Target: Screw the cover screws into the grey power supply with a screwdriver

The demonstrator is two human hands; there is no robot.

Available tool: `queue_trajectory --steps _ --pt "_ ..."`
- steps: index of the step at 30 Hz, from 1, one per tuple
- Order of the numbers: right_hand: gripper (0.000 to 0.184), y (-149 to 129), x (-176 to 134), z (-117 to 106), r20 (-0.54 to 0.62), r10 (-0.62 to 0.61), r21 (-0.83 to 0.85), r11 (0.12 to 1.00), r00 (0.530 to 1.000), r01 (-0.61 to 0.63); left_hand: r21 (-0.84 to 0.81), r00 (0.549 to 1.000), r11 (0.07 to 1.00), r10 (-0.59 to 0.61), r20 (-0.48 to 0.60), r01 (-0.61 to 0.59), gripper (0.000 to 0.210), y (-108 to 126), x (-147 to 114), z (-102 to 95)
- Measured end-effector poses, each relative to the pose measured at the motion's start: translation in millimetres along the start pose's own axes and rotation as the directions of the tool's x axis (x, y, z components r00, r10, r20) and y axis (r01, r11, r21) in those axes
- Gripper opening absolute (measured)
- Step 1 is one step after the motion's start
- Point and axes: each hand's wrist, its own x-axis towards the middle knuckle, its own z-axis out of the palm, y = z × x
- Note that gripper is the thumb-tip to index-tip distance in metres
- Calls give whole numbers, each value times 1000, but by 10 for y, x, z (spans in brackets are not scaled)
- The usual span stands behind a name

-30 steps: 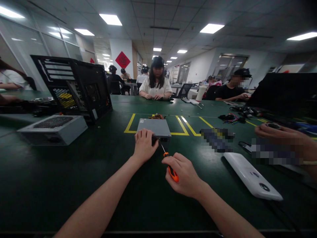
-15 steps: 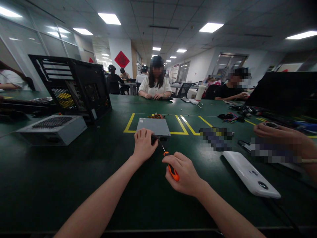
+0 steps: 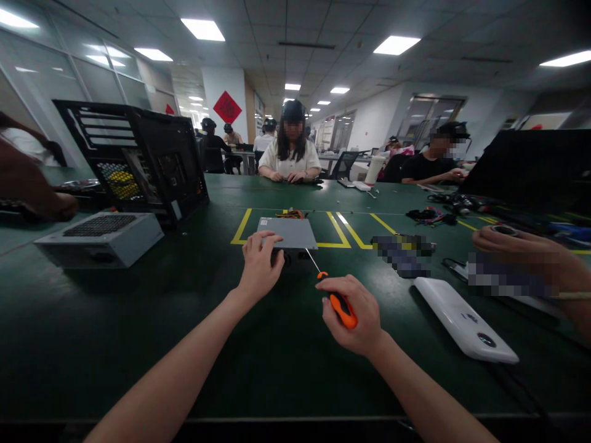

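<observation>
A grey metal computer power supply (image 3: 290, 232) lies flat on the green table, its coloured cables (image 3: 293, 213) bunched at the far side. My left hand (image 3: 261, 258) grips its near left corner, with fingers over the top and the thumb at the front face. In my right hand (image 3: 353, 314) is an orange and black screwdriver (image 3: 342, 309), the fingers closed round its handle. The shaft points up and left, and its tip meets the near edge of the power supply, right of centre. The front face is in shadow, and no screw can be made out.
Left stand a larger power supply (image 3: 104, 240) and a black computer case (image 3: 152, 160). On the right lie a white rounded device (image 3: 466, 320), a cable bundle (image 3: 429, 215) and another person's hand (image 3: 521, 252). Yellow tape (image 3: 341, 231) marks the table. A person (image 3: 290, 151) sits opposite.
The screwdriver tip has shifted right along the power supply's near edge, my right hand moving right with it. My left hand has moved slightly left. Another person's arm has appeared at far left.
</observation>
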Motion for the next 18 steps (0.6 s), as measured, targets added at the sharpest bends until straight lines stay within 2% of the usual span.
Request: queue_trajectory --steps 1,3,5,7,10,14,18 --pt "33 -2 0 -11 -31 30 18 999 999 -29 -15 1000 1000 3 24 -3 21 -1 0 -74" --pt "31 -10 -3 -24 -75 95 46 995 993 -92 -52 978 998 57 201 -47 16 -26 -31 -192" --pt "28 -20 -10 -21 -91 156 82 985 984 -149 -83 898 991 127 422 -101 17 -85 -108 -244" --pt "26 -32 -16 -2 -88 224 137 968 971 -211 -108 813 986 166 558 -127 21 -167 -217 -223" --pt "20 -44 -18 41 -59 336 256 915 940 -311 -162 767 982 175 617 -93 27 -266 -365 -117" --pt "14 -42 1 93 -26 480 400 809 877 -431 -226 770 972 197 607 -70 28 -281 -431 17" --pt "12 -37 46 111 -18 576 384 759 817 -526 -246 774 963 236 587 -107 22 -242 -409 77"
